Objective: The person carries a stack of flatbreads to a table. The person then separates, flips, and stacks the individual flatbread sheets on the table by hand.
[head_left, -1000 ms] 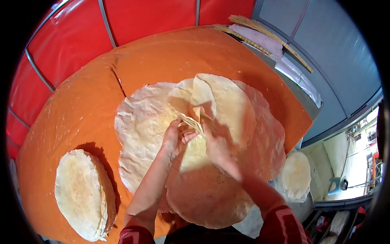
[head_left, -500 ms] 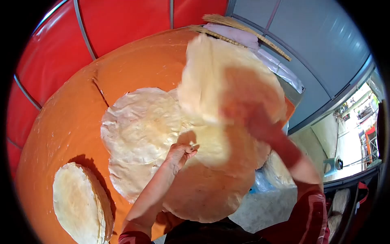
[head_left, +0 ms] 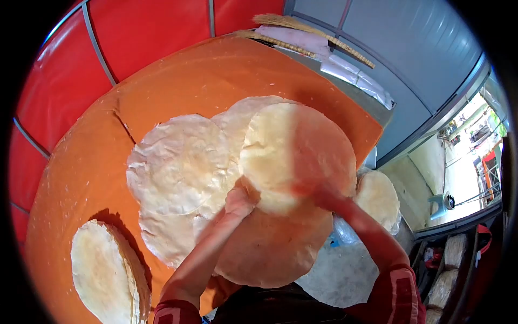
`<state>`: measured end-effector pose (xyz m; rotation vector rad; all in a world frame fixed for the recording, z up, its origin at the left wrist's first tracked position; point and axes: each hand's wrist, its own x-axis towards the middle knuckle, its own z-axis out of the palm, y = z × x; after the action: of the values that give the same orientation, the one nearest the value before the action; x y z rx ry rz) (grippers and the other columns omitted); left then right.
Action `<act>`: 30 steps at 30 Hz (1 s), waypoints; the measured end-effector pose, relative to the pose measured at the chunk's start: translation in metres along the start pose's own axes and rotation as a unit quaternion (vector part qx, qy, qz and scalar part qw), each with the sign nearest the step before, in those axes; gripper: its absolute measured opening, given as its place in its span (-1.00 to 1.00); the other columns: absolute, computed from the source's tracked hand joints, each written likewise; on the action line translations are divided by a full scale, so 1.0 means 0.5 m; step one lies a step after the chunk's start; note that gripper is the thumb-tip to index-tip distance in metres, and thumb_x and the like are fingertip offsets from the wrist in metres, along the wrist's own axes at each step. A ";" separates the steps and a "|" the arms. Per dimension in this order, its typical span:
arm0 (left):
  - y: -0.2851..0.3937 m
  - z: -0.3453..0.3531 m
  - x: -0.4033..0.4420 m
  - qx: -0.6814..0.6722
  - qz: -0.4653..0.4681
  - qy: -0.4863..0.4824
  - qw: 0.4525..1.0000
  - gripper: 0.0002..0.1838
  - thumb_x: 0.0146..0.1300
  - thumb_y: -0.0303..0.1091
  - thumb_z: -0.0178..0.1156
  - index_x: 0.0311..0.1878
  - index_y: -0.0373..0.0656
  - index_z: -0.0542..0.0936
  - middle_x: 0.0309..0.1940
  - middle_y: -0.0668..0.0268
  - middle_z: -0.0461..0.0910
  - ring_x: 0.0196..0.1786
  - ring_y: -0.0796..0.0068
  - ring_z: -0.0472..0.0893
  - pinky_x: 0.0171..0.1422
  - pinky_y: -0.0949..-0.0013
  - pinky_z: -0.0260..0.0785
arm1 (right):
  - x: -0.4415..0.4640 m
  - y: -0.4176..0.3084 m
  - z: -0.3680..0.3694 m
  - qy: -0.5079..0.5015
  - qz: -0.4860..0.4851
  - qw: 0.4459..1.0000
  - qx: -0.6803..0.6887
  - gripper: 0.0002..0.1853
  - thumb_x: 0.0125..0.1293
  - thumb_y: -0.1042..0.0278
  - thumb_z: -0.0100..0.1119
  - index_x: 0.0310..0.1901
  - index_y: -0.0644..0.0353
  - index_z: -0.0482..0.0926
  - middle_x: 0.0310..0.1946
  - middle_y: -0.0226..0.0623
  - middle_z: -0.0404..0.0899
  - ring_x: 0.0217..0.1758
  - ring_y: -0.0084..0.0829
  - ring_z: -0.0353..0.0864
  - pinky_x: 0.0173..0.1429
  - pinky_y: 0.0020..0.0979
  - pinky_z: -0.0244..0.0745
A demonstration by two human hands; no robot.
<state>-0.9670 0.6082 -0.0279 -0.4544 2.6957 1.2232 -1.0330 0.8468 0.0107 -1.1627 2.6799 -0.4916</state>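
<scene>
Several large, thin, round flatbreads lie overlapping in front of me. The uppermost flatbread (head_left: 270, 146) is spread flat, its right half in reddish shade. My left hand (head_left: 241, 201) is closed at the near left edge of this flatbread, fingers curled in. At its near right edge is my right hand (head_left: 328, 197), closed on the rim; red shade blurs its fingertips. Left of them lies a wrinkled, paler flatbread (head_left: 181, 162). A broad flatbread (head_left: 270, 248) sits below my hands, closest to my body.
An orange cloth (head_left: 178, 81) covers the work surface. A thick stack of flatbreads (head_left: 100, 272) stands at the near left. More round breads (head_left: 379, 200) are in plastic at the right. Straw brooms (head_left: 324, 38) and folded white plastic (head_left: 356, 78) lie at the far edge.
The uppermost flatbread, raised and blurred at the far right before, now lies flat nearer to me. My right hand has come down toward me with it; my left hand has shifted slightly.
</scene>
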 end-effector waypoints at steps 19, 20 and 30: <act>0.061 -0.031 -0.021 -0.658 -0.028 -0.047 0.751 -0.90 0.10 -0.49 -0.02 -0.34 -0.28 0.29 -0.43 0.19 0.43 -0.42 0.41 0.49 -0.27 0.42 0.44 | -0.032 -0.105 0.000 0.127 0.078 0.987 -0.061 -0.51 -0.01 0.44 -0.05 0.06 0.13 0.24 -0.11 -0.07 0.31 -0.06 -0.12 0.27 -0.01 -0.25 0.17; 0.022 -0.034 -0.018 -0.555 -0.001 0.034 0.831 -0.95 0.12 -0.51 -0.08 -0.35 -0.27 0.29 -0.40 0.20 0.42 -0.38 0.44 0.46 -0.28 0.48 0.40 | -0.013 -0.090 -0.051 0.130 0.065 0.988 -0.062 -0.53 -0.01 0.45 -0.05 0.03 0.13 0.27 -0.15 -0.08 0.33 -0.10 -0.13 0.30 -0.05 -0.26 0.20; -0.157 -0.149 -0.228 -0.402 -0.034 0.173 0.898 -0.71 -0.08 -0.46 0.14 -0.23 -0.33 0.44 -0.38 0.27 0.47 -0.32 0.56 0.44 -0.21 0.57 0.28 | 0.033 -0.304 -0.350 0.096 -0.014 0.982 -0.161 -0.55 -0.05 0.55 -0.08 -0.04 0.03 0.39 -0.39 -0.18 0.47 -0.39 -0.22 0.47 -0.31 -0.37 0.38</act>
<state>-0.8338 0.5274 -0.0056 -0.9199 2.2411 2.4074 -0.9922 0.7772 0.2288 -1.2941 2.9969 -0.1854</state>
